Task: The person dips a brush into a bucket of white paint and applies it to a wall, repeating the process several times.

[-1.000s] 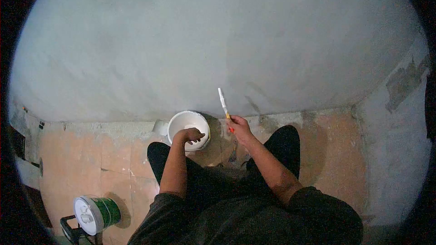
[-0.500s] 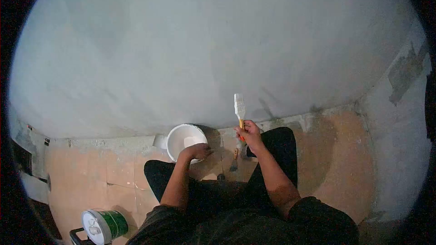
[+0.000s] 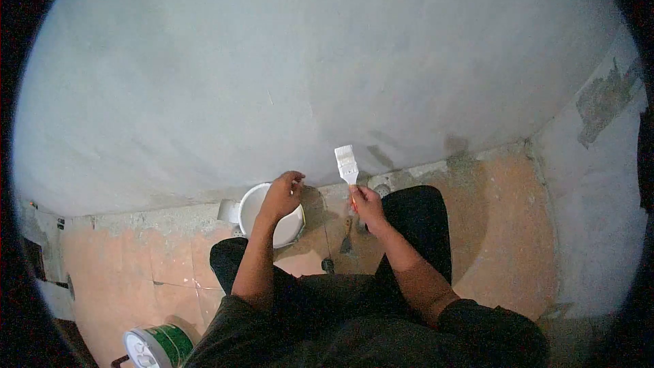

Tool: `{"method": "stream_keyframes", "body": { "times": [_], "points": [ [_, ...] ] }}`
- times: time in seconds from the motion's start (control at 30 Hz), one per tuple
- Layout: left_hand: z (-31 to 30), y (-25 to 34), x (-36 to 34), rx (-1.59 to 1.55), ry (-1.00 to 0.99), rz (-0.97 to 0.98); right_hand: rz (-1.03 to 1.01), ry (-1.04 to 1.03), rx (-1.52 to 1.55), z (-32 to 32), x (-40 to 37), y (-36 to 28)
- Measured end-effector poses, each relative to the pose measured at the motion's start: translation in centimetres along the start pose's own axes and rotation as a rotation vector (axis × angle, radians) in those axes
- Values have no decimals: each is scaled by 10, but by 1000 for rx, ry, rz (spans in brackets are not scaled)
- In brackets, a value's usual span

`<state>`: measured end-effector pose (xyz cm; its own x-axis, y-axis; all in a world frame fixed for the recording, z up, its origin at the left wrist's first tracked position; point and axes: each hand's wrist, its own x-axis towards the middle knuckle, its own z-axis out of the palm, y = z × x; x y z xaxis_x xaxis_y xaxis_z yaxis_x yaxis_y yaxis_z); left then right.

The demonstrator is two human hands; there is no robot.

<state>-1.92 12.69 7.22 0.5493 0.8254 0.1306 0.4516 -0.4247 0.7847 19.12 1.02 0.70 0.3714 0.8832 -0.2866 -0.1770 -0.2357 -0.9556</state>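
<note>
My right hand [image 3: 368, 204] is wrapped round the handle of a paintbrush [image 3: 346, 162]. Its wide, white-coated bristles point up, in front of the lower wall. Over the far rim of a white bucket [image 3: 289, 240] hovers my left hand [image 3: 285, 192], fingers loosely bent and a little apart, with no tool in it. Part of the bucket is hidden behind that hand and forearm. On the floor between my knees lies a scraper [image 3: 347, 237] with a wooden handle, just below my right hand.
A grey plastered wall [image 3: 320, 54] rises in front, meeting a side wall [image 3: 599, 211] at the right. Orange floor tiles [image 3: 504, 225] run along its foot. A green and white paint bucket [image 3: 167, 342] stands at the lower left. A pale flat piece [image 3: 229, 211] sits left of the white bucket.
My left hand has risen from the bucket's near right side to its far rim. The paintbrush has turned its broad face towards me and shifted slightly left and down with my right hand.
</note>
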Motion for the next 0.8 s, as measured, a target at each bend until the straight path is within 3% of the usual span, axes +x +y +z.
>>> {"method": "stream_keyframes", "body": {
  "times": [0.07,0.2,0.3,0.37,0.47,0.5,0.57,0.67,0.8],
  "points": [
    [0,5,15,-33,103,6,58,-35,-31,0,7,-7],
    [3,38,11,-106,408,90,-98,38,16,20,-5,-10],
    [13,58,-12,-142,427,109,-192,32,100,33,-9,-33],
    [15,56,-19,-102,458,208,-425,62,112,45,-7,-68],
    [11,54,-22,-150,409,180,-562,68,48,66,17,-106],
    [10,52,-20,-146,403,165,-546,65,51,71,28,-113],
    [15,48,-22,-107,375,198,-327,58,41,73,43,-105],
    [9,50,-27,-117,372,221,-301,75,-37,77,74,-48],
    [-17,59,-32,-180,379,259,35,19,19,84,43,-47]
  ]
}}
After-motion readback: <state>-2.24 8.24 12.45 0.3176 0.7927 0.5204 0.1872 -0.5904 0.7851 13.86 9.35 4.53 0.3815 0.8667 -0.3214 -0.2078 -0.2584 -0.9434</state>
